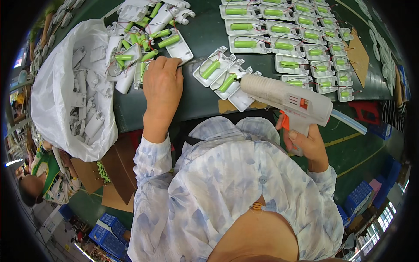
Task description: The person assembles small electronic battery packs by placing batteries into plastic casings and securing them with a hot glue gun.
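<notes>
My right hand [306, 142] grips a white hot glue gun [286, 97] with an orange trigger. Its dark nozzle tip is above a green battery [228, 83] in a white plastic shell, one of several shells grouped there. A clear glue stick [348, 121] sticks out of the gun's back. My left hand [163, 87], palm down with bent fingers, is at the lower edge of a white plastic shell [182, 51] holding a green battery [169, 41]. The fingertips touch that edge; their undersides are hidden. A loose pile of white shells and wired green batteries [139, 41] lies beside it.
Rows of white shells with green batteries [283, 46] cover the table's far right. At left stands a white plastic bag [52, 96] full of white parts, above a cardboard box [118, 168]. Another person [48, 174] is at the left. Brown cardboard [358, 56] lies by the rows.
</notes>
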The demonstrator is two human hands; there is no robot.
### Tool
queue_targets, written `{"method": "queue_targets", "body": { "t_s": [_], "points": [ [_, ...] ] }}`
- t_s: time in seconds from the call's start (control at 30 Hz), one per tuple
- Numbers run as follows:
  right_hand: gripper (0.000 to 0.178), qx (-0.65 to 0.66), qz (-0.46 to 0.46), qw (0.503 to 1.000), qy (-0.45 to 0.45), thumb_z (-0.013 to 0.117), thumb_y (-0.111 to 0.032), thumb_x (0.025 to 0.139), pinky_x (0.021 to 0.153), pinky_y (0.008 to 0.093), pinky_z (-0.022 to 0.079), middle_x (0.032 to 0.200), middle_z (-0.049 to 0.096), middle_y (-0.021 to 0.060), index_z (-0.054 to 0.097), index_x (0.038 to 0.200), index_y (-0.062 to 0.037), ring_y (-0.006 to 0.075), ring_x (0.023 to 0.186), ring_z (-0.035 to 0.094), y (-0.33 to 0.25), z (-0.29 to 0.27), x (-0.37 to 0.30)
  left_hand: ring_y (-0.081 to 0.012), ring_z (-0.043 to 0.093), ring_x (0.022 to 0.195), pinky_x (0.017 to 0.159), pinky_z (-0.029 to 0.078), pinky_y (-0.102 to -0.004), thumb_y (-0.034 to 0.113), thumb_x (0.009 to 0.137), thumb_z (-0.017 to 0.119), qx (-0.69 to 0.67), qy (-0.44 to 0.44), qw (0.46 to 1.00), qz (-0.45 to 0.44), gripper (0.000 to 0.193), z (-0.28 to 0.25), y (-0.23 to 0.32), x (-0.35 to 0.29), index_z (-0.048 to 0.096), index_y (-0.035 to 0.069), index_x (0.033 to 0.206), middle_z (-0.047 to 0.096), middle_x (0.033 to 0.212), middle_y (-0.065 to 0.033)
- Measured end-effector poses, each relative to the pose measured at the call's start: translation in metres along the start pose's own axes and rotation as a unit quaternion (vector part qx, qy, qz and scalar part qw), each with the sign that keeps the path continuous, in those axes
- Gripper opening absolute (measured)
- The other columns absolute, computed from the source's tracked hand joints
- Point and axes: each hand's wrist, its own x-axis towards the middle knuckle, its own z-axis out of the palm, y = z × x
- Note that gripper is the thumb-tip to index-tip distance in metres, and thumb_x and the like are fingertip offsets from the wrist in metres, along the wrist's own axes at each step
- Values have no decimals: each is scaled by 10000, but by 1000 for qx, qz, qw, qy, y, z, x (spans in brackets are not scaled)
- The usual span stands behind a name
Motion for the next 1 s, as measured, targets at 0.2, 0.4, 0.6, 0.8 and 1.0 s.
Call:
{"method": "queue_targets", "body": {
  "t_s": [0.2,0.4,0.6,0.8,1.0],
  "points": [
    [642,18,-18,999,41,664,-292,827,505,236,441,1200,615,221,448,1318,60,116,546,543,5,1,5,-306,616,799,672,502,-411,-2,788,675,-107,92,989,-44,150,-8,-5,-2,700,48,927,601,830,-105],
    [581,35,-27,999,20,621,-190,840,587,260,480,1205,622,206,452,1335,64,117,579,549,4,0,0,-295,620,839,675,520,-416,70,765,686,110,76,991,30,124,10,-13,51,705,62,887,622,866,-102],
    [661,36,-35,997,54,685,-311,824,472,233,438,1162,617,216,451,1317,62,114,531,542,9,-1,-8,-268,626,846,668,522,-374,101,731,729,77,73,994,10,154,-4,-22,51,680,61,872,622,898,-101],
    [688,45,-15,998,43,693,-299,820,465,226,447,1151,609,212,432,1352,50,111,533,548,5,-6,-11,-203,608,1033,831,523,-319,-36,803,704,-493,226,837,-72,273,-26,-16,-5,608,-16,1058,536,1240,-154],
    [695,20,1,999,34,688,-271,835,460,223,437,1145,608,200,397,1388,32,105,531,534,1,-10,-26,-307,652,976,819,520,-383,-21,745,732,-140,69,986,-59,227,-34,-3,-66,632,8,946,654,1128,-170]
  ]
}}
